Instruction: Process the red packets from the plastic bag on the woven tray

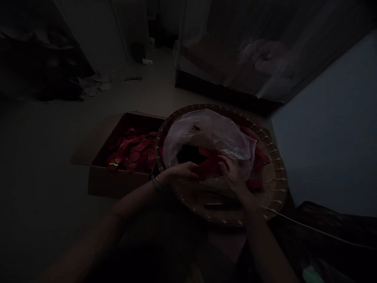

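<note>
Both hands hold a red packet (208,164) over a round woven basket tray (278,173). My left hand (185,170) grips its left edge, with the fingers closed. On the right edge, my right hand (232,173) pinches it between thumb and fingers. Behind the packet, a clear plastic bag (206,122) lies open on the tray, with a dark mass (188,154) inside that is too dim to name. More red packets (259,157) lie at the bag's right side. Near my right wrist a dark, slim object (220,206) rests on the tray.
Left of the tray stands an open cardboard box (108,182) holding several red packets (135,151). A pale cord (306,226) runs off the tray to the right. A pale wall (326,129) borders the right side, and a curtained bed-like structure (229,67) stands behind.
</note>
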`<state>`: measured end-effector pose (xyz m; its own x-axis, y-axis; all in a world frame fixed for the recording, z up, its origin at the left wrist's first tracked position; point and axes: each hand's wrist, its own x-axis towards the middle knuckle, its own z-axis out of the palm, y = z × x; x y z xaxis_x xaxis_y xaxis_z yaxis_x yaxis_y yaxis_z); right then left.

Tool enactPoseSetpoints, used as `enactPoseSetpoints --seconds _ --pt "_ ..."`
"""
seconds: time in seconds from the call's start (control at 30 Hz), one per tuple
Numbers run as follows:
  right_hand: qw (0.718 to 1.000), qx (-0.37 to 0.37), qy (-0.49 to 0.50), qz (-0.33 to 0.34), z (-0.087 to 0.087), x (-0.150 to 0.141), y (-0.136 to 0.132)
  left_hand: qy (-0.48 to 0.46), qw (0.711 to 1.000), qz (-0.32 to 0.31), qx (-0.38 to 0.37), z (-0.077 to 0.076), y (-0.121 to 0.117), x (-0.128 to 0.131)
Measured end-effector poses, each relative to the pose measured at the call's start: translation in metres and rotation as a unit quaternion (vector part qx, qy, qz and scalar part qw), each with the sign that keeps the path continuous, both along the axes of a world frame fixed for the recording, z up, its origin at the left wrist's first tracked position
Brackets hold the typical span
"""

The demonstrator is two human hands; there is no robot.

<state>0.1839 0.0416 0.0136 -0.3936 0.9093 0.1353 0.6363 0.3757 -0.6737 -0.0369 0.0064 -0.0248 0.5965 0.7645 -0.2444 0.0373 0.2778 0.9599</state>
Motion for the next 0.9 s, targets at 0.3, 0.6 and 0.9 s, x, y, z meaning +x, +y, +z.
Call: enactPoseSetpoints --seconds 0.3,0.6,0.9 --pt "0.997 0.05 0.028 -0.044 -0.004 -0.028 0.011 -0.021 0.999 -0.027 -0.013 -0.003 -0.005 0.002" --pt "0.982 -0.146 0.112 -0.034 -0.038 -0.013 0.036 -0.324 0.856 0.402 -0.019 0.013 0.004 -0.03" --pt "0.979 0.073 -0.175 0.076 -0.073 -0.053 0.07 -0.203 0.907 0.342 -0.143 0.001 0.011 -0.005"
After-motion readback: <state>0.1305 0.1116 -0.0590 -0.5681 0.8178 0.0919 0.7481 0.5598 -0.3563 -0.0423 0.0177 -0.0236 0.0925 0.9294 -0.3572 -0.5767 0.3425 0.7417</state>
